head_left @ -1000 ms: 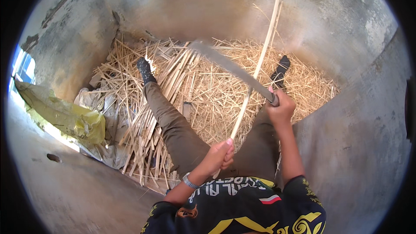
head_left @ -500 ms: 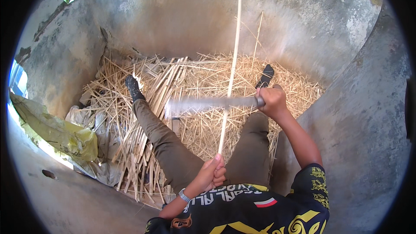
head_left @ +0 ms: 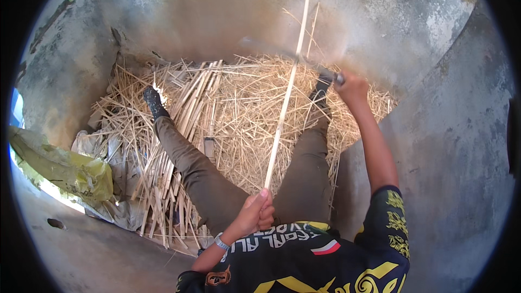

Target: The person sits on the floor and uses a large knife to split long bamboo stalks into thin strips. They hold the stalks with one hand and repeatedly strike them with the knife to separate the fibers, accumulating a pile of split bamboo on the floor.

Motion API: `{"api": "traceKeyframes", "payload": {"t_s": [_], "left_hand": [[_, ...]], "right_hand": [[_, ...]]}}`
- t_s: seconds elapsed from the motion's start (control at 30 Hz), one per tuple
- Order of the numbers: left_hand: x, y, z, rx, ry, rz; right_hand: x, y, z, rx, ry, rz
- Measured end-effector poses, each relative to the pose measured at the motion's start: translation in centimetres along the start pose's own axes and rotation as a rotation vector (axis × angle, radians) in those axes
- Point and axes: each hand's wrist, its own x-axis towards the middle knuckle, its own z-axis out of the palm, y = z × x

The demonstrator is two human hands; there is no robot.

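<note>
A pale, slender strip slants up between the person's legs, its lower end closed in the left hand's grip. The right hand's grip wraps a blurred blade's handle; the blade crosses the strip, contact unclear. Around lie shavings, with split sticks leftward.

We are holding our left hand low and close to us, its fingers curling into a fist and its thumb pointing forward. Our left forearm is slanting inward. We are reaching ahead with the right arm, nearly straight, the right hand clenching tightly near our right foot. Our legs are stretching forward, spreading apart.
</note>
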Motion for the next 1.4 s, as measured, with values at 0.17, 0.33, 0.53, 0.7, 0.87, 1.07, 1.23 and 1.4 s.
{"api": "traceKeyframes", "payload": {"t_s": [0.17, 0.33, 0.53, 0.7, 0.87, 1.07, 1.23, 1.4], "left_hand": [[0.2, -0.3, -0.9, -0.03, 0.016, -0.023], [0.4, -0.3, -1.5, -0.047, -0.097, -0.08], [2.1, 0.1, -1.5, -0.096, -0.112, -0.115], [0.6, 1.5, -3.4, -0.019, -0.12, -0.24], [-0.7, 4.9, -3.1, -0.009, -0.199, -0.238], [-1.3, 5.1, -5.6, -0.085, -0.144, -0.299], [-1.8, 3.2, -5.4, -0.107, -0.163, -0.395], [-1.1, 2.8, -6.9, -0.141, -0.146, -0.414]], "right_hand": [[-1.8, -3.9, -0.1, 0.194, -0.054, -0.056], [3.1, 4.0, 0.0, 0.025, -0.029, -0.089], [5.9, 4.4, -0.2, -0.158, -0.116, -0.013], [7.6, 6.5, -2.1, 0.023, -0.028, -0.444], [10.0, 12.2, -1.1, -0.451, -0.199, 0.464], [8.5, 11.2, -1.5, -0.131, -0.021, -0.229], [7.6, 17.7, -2.3, -0.479, -0.27, 0.544], [4.7, 14.4, -0.1, -0.407, -0.215, 0.207]]}}
